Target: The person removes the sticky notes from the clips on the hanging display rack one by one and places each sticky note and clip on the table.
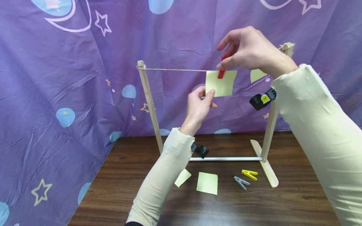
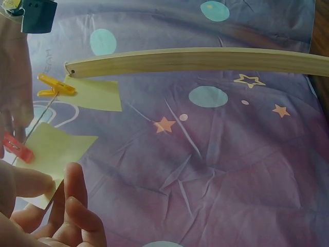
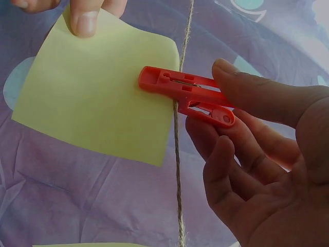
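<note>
My left hand (image 1: 198,107) pinches the lower left corner of a pale yellow paper square (image 1: 224,87) between thumb and fingers. The sheet's top edge meets a thin twine line (image 1: 175,69). At that edge, a red clothespin (image 3: 162,85) straddles the twine, its jaws over the paper. My right hand (image 1: 251,51) holds the clothespin's handle end, with the thumb (image 3: 257,95) on one arm and fingers by the other. In the left wrist view, a second yellow sheet (image 2: 97,93) hangs from the line by a yellow-orange clothespin (image 2: 57,86) near the wooden post.
The twine runs between two wooden posts (image 1: 149,100), joined low down by a white bar (image 1: 226,159). On the brown table (image 1: 113,185) lie a yellow sheet (image 1: 207,183), another sheet (image 1: 183,177) partly behind my left arm, a grey clothespin (image 1: 241,182) and a yellow clothespin (image 1: 249,174).
</note>
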`<state>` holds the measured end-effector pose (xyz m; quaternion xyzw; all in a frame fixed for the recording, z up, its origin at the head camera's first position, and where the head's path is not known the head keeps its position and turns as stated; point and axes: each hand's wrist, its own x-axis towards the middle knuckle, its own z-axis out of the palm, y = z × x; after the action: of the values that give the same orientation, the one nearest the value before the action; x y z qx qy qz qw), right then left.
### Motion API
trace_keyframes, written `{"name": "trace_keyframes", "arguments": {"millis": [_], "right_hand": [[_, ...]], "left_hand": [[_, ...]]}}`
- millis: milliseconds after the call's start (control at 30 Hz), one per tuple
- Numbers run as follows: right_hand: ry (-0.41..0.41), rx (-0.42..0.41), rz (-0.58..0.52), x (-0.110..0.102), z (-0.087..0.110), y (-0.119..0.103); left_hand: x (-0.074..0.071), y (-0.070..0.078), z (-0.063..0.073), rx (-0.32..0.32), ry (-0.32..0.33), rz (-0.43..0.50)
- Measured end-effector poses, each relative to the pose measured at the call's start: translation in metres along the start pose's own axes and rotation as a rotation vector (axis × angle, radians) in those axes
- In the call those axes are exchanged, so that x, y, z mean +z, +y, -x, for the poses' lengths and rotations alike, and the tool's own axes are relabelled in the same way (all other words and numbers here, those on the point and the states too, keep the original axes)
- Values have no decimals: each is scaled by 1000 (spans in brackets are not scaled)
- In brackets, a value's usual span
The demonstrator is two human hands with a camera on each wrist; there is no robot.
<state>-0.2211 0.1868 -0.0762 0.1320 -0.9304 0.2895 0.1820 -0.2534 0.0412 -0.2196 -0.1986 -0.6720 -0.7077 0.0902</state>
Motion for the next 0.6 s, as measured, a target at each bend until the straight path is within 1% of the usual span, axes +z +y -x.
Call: {"name": "trace_keyframes", "arguments": {"millis": [133, 333, 600], "right_hand": [[5, 18, 11, 0, 0, -1], [30, 20, 9, 2, 0, -2], [77, 23, 57, 2, 1, -3]], "left_hand": [[-1, -1, 0, 1, -4, -2], [-2, -1, 1, 11, 1, -4], [-2, 0, 1, 12, 2, -8]]}}
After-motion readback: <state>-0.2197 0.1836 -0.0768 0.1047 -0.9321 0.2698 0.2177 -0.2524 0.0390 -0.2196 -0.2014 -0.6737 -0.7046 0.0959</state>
